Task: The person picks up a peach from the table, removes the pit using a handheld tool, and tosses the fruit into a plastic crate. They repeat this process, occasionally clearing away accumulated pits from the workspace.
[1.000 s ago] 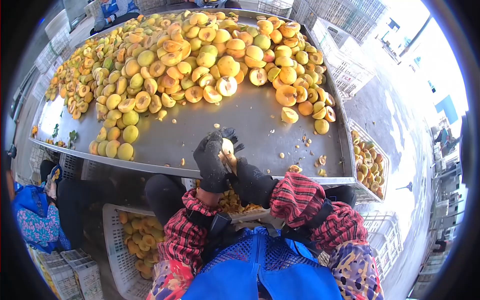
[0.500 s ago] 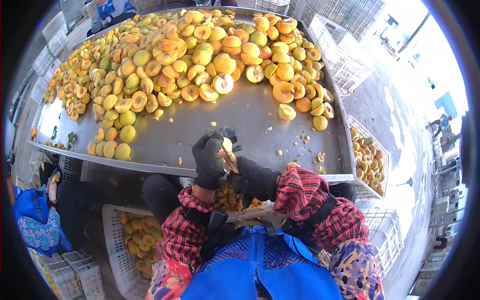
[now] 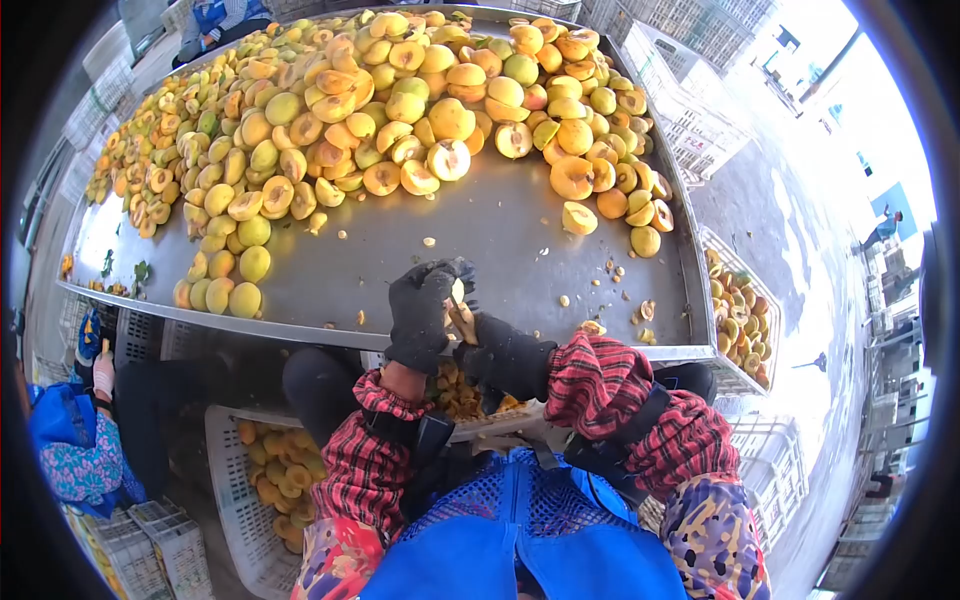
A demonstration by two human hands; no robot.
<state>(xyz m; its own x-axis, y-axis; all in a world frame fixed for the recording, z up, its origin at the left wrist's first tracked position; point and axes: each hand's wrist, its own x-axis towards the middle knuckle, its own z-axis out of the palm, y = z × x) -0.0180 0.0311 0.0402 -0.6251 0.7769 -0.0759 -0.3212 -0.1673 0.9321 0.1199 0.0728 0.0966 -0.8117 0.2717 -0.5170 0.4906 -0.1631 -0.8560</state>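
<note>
Both my hands wear black gloves and meet above the near edge of the metal table. My left hand is closed around a peach, of which only a small pale-yellow part shows between the fingers. My right hand is closed on a thin brown tool, perhaps wooden-handled, which points up to the peach. Its working end is hidden. Beyond my hands lies a big heap of yellow peaches, many halved. Below them, a container of peach scraps sits between my knees.
A white crate of peach halves stands at lower left, and another crate of halves is right of the table. Small pits and bits lie on the tabletop. A co-worker in blue sits at left; another person is at the far end.
My hands stay together at nearly the same spot, with the left glove turned slightly over the peach. The co-worker's hand at left has shifted.
</note>
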